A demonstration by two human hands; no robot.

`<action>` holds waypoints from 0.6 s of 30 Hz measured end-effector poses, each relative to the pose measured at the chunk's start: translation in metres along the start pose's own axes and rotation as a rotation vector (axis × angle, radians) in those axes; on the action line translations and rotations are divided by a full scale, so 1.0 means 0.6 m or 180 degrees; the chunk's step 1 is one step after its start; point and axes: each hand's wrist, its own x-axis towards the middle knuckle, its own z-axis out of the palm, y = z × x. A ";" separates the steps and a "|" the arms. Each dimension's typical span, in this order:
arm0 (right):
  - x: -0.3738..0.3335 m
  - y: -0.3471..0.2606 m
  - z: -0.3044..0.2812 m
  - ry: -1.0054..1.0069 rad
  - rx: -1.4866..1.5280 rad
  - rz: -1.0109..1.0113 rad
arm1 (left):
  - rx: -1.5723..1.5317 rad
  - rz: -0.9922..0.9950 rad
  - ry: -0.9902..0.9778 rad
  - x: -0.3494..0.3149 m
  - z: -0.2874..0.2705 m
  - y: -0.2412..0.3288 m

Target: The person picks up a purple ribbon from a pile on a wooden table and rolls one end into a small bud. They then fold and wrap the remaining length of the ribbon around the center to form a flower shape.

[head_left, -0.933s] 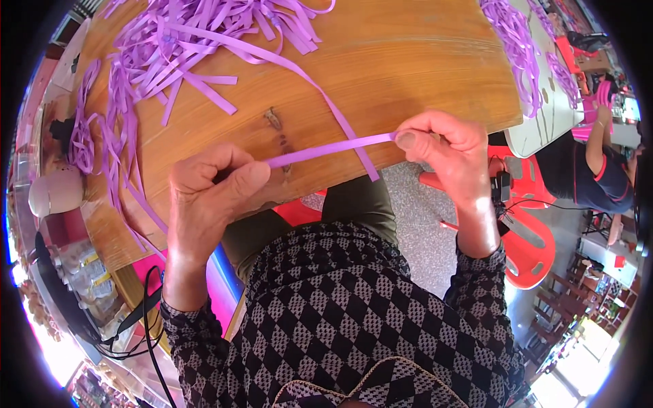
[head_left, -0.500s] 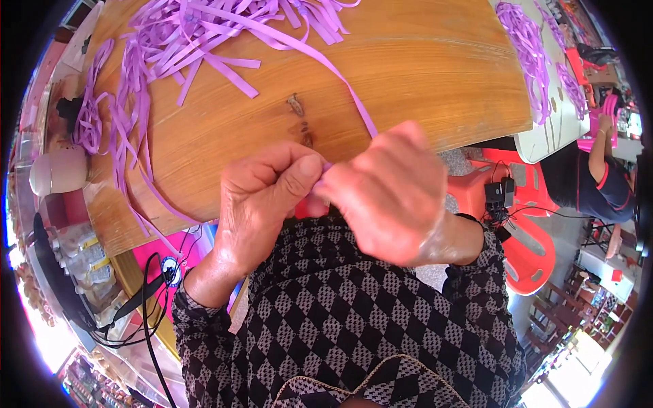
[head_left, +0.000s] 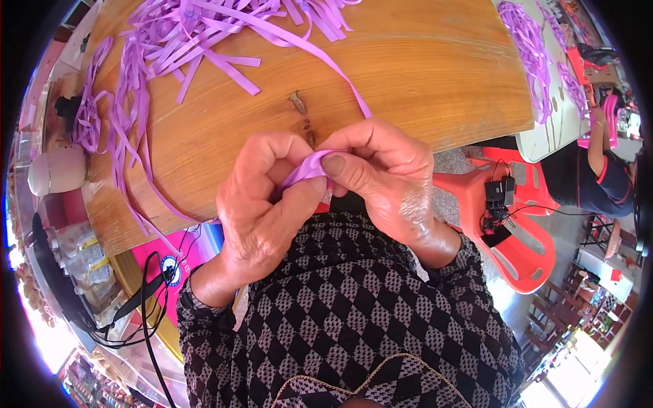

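Observation:
A purple ribbon (head_left: 304, 168) is stretched in a short fold between my two hands, just off the near edge of the wooden table (head_left: 435, 81). My left hand (head_left: 262, 204) pinches one end of the fold between thumb and fingers. On its other end, the thumb and forefinger of my right hand (head_left: 388, 173) are pressed together. From behind my right hand the ribbon runs back over the tabletop to a loose pile of purple ribbons (head_left: 183, 41) at the far left. A small red patch shows below the fold, mostly hidden by my fingers.
Ribbon strands hang over the table's left side near a rounded pale object (head_left: 60, 170). Black cables (head_left: 146, 319) lie at lower left. On the right stand a red plastic chair (head_left: 524, 251), a black box with wires (head_left: 500, 194), and a white table with more ribbons (head_left: 527, 58). Another person (head_left: 598, 177) is beyond.
My right hand has turned, its thumb now facing up, and moved slightly left. A wider fold of ribbon shows between my hands, where only a small bit was visible before.

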 end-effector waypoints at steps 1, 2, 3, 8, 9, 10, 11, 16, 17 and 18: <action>0.001 -0.002 0.000 0.0032 0.0248 0.0263 | 0.0282 0.0259 0.0110 -0.001 0.001 -0.002; 0.005 -0.003 -0.006 0.0026 0.0252 0.0261 | 0.0287 0.0261 0.0114 0.000 0.002 0.000; 0.011 -0.002 -0.018 -0.0194 0.0338 0.0465 | 0.0586 0.0618 0.0092 0.001 0.004 -0.001; 0.011 0.014 -0.024 -0.0583 0.0833 0.1186 | 0.1538 0.1307 0.0157 0.001 -0.004 -0.004; 0.006 0.014 -0.016 -0.0526 0.0724 0.1171 | 0.1438 0.1220 0.0351 -0.001 -0.005 -0.007; 0.001 0.014 -0.008 -0.0470 0.0615 0.1155 | 0.1337 0.1133 0.0545 -0.002 -0.006 -0.011; -0.005 0.014 0.000 -0.0482 0.0622 0.1153 | 0.1349 0.1135 0.0552 -0.003 -0.006 -0.015; -0.016 0.021 0.003 -0.0253 0.0646 0.0866 | 0.0773 0.0514 0.0702 -0.008 -0.001 -0.009; -0.014 0.018 -0.003 -0.0317 0.0648 0.0943 | 0.0775 0.0511 0.0705 -0.008 -0.006 -0.007; -0.012 0.016 -0.009 -0.0318 0.0653 0.0944 | 0.0343 0.0070 0.0476 -0.006 -0.015 -0.007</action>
